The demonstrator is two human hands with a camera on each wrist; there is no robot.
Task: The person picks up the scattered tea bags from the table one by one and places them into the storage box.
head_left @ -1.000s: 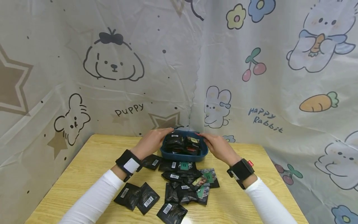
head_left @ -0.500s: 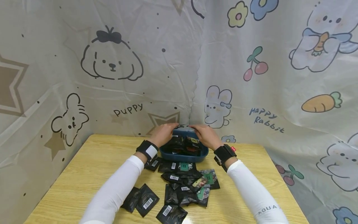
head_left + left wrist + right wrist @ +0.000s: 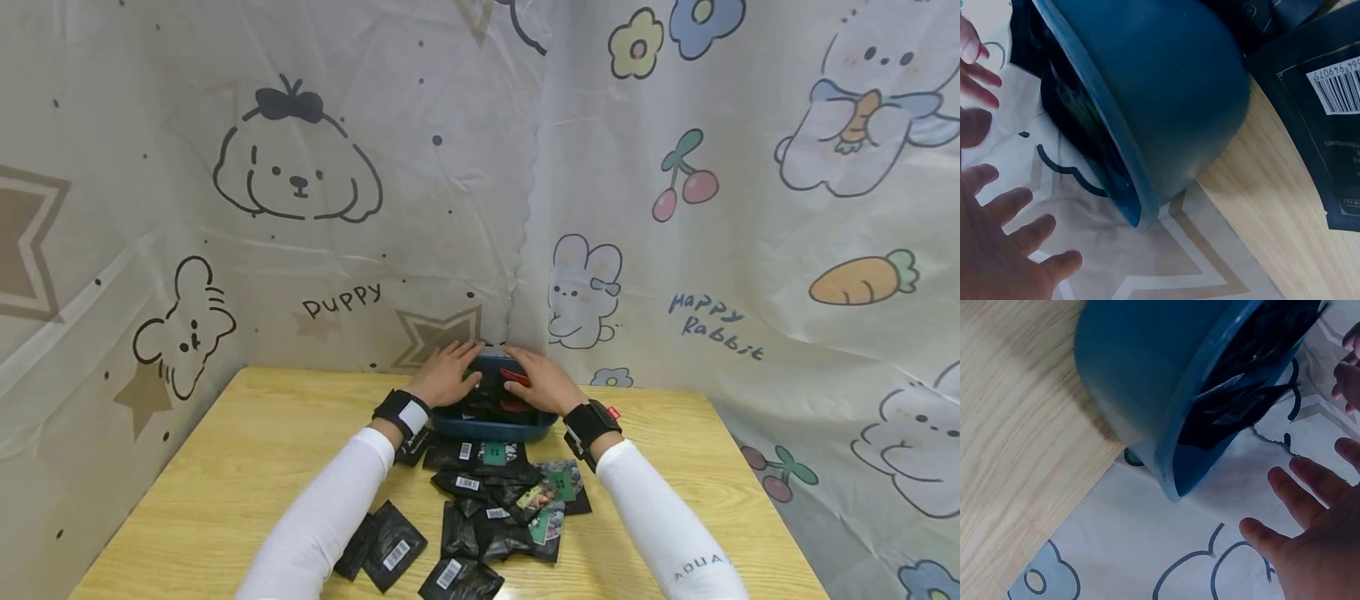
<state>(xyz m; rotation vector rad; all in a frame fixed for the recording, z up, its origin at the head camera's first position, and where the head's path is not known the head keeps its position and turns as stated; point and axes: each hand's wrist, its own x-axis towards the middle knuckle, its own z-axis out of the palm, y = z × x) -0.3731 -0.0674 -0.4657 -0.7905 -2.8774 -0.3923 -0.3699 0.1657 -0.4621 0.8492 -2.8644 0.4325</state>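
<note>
A blue plastic basin (image 3: 491, 431) stands at the back of the table, holding several black packets (image 3: 491, 393). Above its opening my left hand (image 3: 442, 377) has its fingers spread, palm facing down over the packets. My right hand (image 3: 547, 383) mirrors it on the other side, beside a red patch (image 3: 515, 377) on one packet. In the left wrist view, the left hand (image 3: 1007, 244) hovers above the basin's rim with fingers apart. Loosely extended fingers also show on the right hand (image 3: 1313, 534) in the right wrist view. Neither hand grips anything.
In front of the basin lies a loose pile of flat black packets (image 3: 487, 517), some with green labels. Two more packets (image 3: 395, 546) lie left of the pile. A printed curtain (image 3: 420, 167) hangs right behind the wooden table's (image 3: 660, 467) back edge.
Both hands have moved from the basin's left and right sides inward over its opening. Their fingers, drawn together near the back rim half a second ago, are now spread over the packets.
</note>
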